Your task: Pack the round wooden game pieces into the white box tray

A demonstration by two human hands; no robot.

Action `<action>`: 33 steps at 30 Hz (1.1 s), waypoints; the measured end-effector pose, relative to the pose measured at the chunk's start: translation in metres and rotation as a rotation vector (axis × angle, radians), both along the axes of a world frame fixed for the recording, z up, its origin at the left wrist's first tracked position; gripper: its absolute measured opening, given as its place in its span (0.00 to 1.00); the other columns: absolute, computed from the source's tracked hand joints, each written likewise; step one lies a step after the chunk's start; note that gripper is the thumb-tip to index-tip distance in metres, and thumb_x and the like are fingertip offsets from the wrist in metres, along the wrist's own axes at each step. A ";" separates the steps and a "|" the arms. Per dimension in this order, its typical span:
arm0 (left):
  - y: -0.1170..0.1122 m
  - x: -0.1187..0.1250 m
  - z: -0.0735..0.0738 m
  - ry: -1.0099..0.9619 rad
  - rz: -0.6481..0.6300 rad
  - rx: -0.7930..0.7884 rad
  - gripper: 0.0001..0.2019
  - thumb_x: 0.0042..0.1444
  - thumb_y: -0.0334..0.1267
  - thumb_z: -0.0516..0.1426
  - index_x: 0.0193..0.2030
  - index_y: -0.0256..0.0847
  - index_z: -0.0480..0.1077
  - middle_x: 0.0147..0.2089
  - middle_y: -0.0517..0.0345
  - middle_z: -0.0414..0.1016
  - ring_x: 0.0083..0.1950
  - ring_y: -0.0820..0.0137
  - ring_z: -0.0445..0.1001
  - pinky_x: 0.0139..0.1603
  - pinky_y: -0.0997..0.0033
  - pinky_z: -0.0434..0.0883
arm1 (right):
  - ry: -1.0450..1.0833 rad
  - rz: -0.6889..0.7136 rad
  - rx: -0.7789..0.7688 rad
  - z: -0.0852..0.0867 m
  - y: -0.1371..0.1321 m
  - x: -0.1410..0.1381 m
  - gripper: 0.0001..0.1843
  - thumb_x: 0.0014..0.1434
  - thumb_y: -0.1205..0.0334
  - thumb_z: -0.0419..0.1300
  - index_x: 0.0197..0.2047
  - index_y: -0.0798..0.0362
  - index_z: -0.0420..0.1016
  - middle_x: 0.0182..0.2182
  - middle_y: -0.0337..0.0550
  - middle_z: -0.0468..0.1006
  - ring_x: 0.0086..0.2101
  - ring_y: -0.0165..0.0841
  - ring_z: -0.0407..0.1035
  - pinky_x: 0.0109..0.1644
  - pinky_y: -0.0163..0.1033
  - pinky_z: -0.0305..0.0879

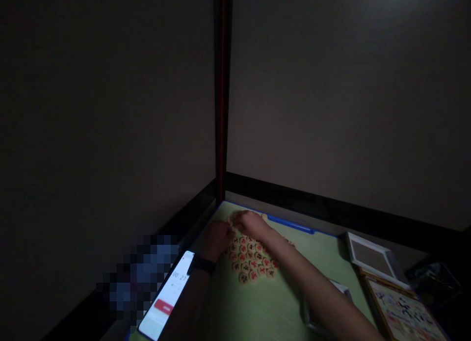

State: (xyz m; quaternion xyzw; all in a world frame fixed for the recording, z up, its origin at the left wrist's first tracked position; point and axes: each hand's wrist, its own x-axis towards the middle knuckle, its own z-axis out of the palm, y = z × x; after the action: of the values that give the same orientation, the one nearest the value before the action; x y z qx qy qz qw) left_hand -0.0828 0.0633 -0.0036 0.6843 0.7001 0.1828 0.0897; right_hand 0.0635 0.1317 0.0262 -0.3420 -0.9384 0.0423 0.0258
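A cluster of round wooden Chinese chess pieces (251,256), marked with red and black characters, lies on the pale green tabletop (250,311). My left hand (218,237), with a dark band on the wrist, rests at the cluster's far left side, fingers curled. Beside it, my right hand (252,224) reaches across the pieces to their far edge; its fingers are bent down toward the left hand's fingertips. Pale pieces show around both sets of fingertips, but whatever is between the fingers is too dark and small to make out.
A lit phone (167,297) showing a timer lies left of my left forearm. On the right are a white open tray (375,257) and a printed box (403,309). A clear container (342,287) is partly behind my right forearm. Walls meet behind the table's blue edge (290,224).
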 end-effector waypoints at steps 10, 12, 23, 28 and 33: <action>0.002 -0.001 -0.003 -0.039 -0.024 0.010 0.07 0.54 0.35 0.60 0.33 0.39 0.80 0.37 0.42 0.81 0.43 0.55 0.77 0.45 0.62 0.66 | -0.050 0.066 0.043 -0.013 -0.006 -0.012 0.17 0.61 0.75 0.52 0.47 0.59 0.80 0.44 0.59 0.80 0.53 0.43 0.70 0.56 0.41 0.63; 0.001 -0.001 -0.002 -0.047 -0.031 0.001 0.07 0.55 0.35 0.59 0.35 0.39 0.80 0.39 0.42 0.81 0.44 0.55 0.77 0.46 0.63 0.67 | -0.025 0.057 0.026 -0.014 -0.005 -0.007 0.19 0.60 0.76 0.53 0.49 0.57 0.80 0.45 0.57 0.81 0.53 0.42 0.69 0.57 0.40 0.63; 0.000 0.004 0.006 0.149 -0.066 -0.100 0.12 0.61 0.33 0.53 0.41 0.39 0.79 0.41 0.46 0.81 0.46 0.61 0.78 0.47 0.66 0.69 | 0.202 -0.033 -0.195 -0.030 0.012 0.008 0.21 0.52 0.78 0.56 0.44 0.53 0.83 0.40 0.42 0.85 0.42 0.33 0.77 0.45 0.32 0.67; 0.002 0.002 0.001 0.131 -0.114 -0.064 0.11 0.60 0.32 0.54 0.42 0.39 0.78 0.43 0.47 0.81 0.48 0.61 0.78 0.50 0.65 0.69 | 0.255 0.007 -0.278 -0.037 0.022 0.012 0.17 0.50 0.77 0.58 0.39 0.54 0.84 0.35 0.40 0.85 0.38 0.32 0.77 0.41 0.31 0.66; 0.003 0.001 -0.002 0.073 -0.104 -0.036 0.13 0.60 0.29 0.53 0.48 0.40 0.77 0.46 0.48 0.81 0.51 0.62 0.77 0.53 0.66 0.69 | 0.277 0.049 -0.326 -0.039 0.023 0.013 0.14 0.49 0.77 0.59 0.31 0.53 0.84 0.26 0.36 0.82 0.31 0.30 0.74 0.36 0.31 0.63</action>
State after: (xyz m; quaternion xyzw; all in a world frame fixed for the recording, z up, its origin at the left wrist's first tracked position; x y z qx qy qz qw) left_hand -0.0815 0.0661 -0.0059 0.7243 0.6696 0.1401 0.0855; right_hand 0.0764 0.1543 -0.0131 -0.3098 -0.9146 0.2408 0.0977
